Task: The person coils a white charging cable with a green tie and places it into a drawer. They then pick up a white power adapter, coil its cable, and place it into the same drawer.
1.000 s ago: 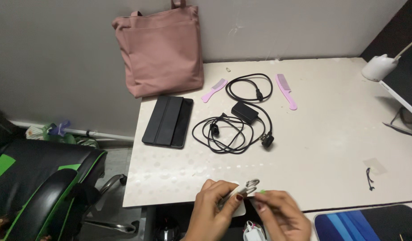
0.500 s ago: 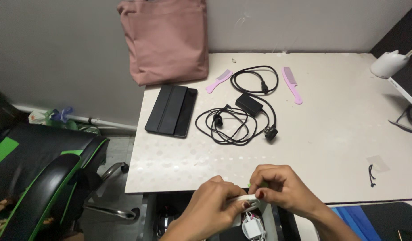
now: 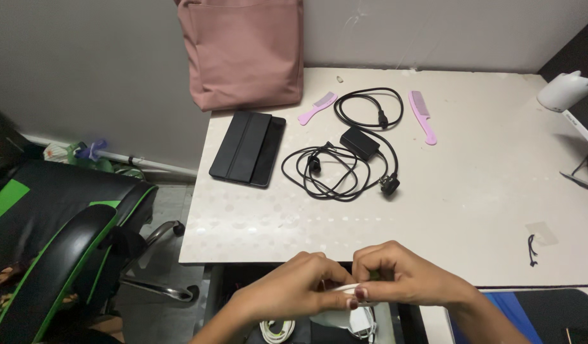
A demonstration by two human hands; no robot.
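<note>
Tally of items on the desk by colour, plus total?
Pink: 3, the tote bag, small comb, long comb
Black: 2, the tablet case, charger with cables
White: 1, the lamp
Total: 6

No packages, labels or signs show; a closed black tablet case [image 3: 248, 148] lies far left on the table [image 3: 485, 210], its screen hidden.
</note>
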